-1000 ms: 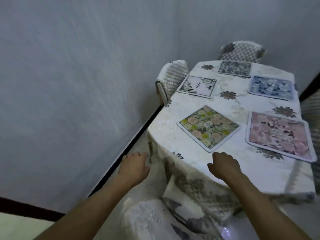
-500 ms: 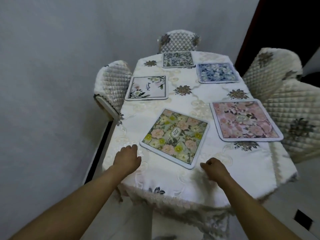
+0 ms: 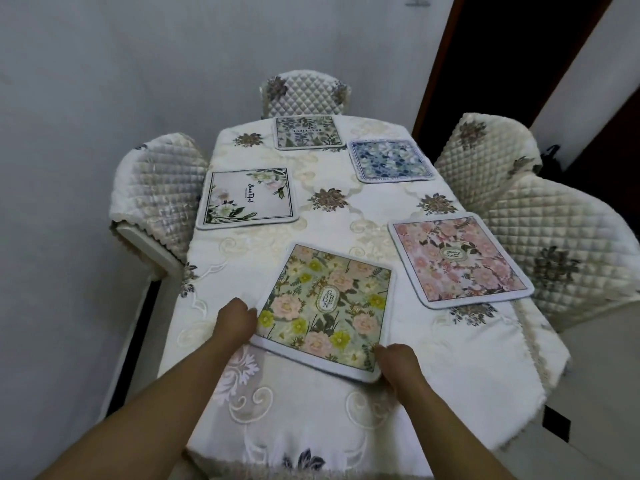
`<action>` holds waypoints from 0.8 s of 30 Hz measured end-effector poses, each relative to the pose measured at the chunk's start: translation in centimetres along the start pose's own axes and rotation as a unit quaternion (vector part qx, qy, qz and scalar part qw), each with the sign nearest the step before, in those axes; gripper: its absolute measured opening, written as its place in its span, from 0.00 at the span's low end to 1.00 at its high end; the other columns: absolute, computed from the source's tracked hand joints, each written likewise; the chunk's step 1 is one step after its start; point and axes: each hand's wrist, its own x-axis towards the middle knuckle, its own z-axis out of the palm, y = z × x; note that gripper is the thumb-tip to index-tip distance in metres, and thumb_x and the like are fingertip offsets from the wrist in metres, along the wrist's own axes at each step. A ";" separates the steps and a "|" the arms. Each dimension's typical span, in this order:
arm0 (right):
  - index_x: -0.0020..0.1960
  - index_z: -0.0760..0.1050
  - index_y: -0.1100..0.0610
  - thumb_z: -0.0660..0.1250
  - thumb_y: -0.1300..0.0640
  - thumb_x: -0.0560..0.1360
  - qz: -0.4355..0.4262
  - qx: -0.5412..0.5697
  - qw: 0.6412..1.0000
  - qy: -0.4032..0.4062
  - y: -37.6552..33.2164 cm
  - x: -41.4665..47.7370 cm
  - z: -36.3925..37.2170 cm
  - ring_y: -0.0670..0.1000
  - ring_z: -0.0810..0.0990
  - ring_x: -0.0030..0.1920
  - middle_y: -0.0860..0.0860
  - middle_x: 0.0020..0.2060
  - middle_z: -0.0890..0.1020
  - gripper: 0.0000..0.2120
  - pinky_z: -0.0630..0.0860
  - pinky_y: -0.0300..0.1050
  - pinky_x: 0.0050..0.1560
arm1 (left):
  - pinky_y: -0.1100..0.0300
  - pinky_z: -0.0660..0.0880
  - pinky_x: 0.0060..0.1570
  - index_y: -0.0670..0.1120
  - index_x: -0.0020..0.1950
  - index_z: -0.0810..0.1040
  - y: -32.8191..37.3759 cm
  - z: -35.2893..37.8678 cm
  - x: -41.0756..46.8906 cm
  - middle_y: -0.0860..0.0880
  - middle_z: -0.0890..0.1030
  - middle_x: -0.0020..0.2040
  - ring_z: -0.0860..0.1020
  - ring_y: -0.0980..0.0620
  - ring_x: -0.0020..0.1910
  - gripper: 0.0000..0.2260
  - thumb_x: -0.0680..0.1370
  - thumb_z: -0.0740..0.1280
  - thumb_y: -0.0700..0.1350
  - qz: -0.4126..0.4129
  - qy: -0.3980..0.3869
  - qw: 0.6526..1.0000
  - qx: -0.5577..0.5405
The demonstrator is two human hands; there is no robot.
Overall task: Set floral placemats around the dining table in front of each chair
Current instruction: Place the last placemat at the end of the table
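Several floral placemats lie on the cream embroidered tablecloth (image 3: 433,358). Nearest me is a green mat with yellow and pink flowers (image 3: 325,308), lying askew. My left hand (image 3: 235,318) grips its left edge and my right hand (image 3: 394,362) grips its near right corner. A pink blossom mat (image 3: 457,259) lies to the right, a white mat with the word "Beautiful" (image 3: 247,197) to the left. At the far end sit a blue flowered mat (image 3: 389,161) and a pale green mat (image 3: 306,131).
Quilted cream chairs surround the table: one at the far end (image 3: 306,93), one on the left (image 3: 156,199) against the grey wall, two on the right (image 3: 485,147) (image 3: 568,247). A dark doorway (image 3: 498,64) stands at the back right.
My view has swung from the table's left corner to its near end. Both hands have moved forward from the table edge and closed on the green mat.
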 end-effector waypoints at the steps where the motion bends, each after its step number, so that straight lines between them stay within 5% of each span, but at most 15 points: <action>1: 0.34 0.72 0.60 0.66 0.55 0.76 -0.013 -0.020 1.000 0.003 0.0 0.0 0.1 0.60 0.78 0.43 0.56 0.35 0.78 0.14 0.71 0.46 0.42 | 0.52 0.73 0.46 0.37 0.39 0.76 0.0 -0.2 0.1 0.33 0.81 0.44 0.79 0.37 0.48 0.13 0.79 0.65 0.45 -0.004 -0.015 1.000 0.005; 4: 0.32 0.66 0.57 0.65 0.56 0.77 -0.063 -0.069 0.995 0.027 -0.3 -0.6 0.0 0.56 0.74 0.35 0.53 0.30 0.72 0.17 0.66 0.45 0.36 | 0.55 0.67 0.36 0.43 0.30 0.72 -0.2 -0.8 -0.4 0.44 0.75 0.29 0.75 0.44 0.35 0.16 0.77 0.68 0.45 -0.001 -0.044 0.999 -0.026; 11: 0.32 0.59 0.55 0.65 0.55 0.76 -0.179 -0.128 0.974 0.061 -0.4 -3.0 -5.4 0.51 0.64 0.28 0.52 0.26 0.64 0.20 0.58 0.47 0.31 | 0.58 0.65 0.33 0.47 0.32 0.72 -0.9 -2.4 -7.4 0.51 0.73 0.28 0.70 0.53 0.29 0.14 0.76 0.69 0.44 0.053 -0.032 0.990 -0.128; 24: 0.31 0.56 0.53 0.67 0.54 0.76 -0.172 -0.132 0.976 0.030 9.0 -5.4 -11.1 0.49 0.60 0.27 0.50 0.25 0.60 0.23 0.56 0.47 0.32 | 0.60 0.67 0.31 0.51 0.34 0.69 -4.2 5.0 -20.0 0.51 0.75 0.29 0.73 0.57 0.31 0.14 0.77 0.68 0.47 0.046 -0.020 0.995 -0.091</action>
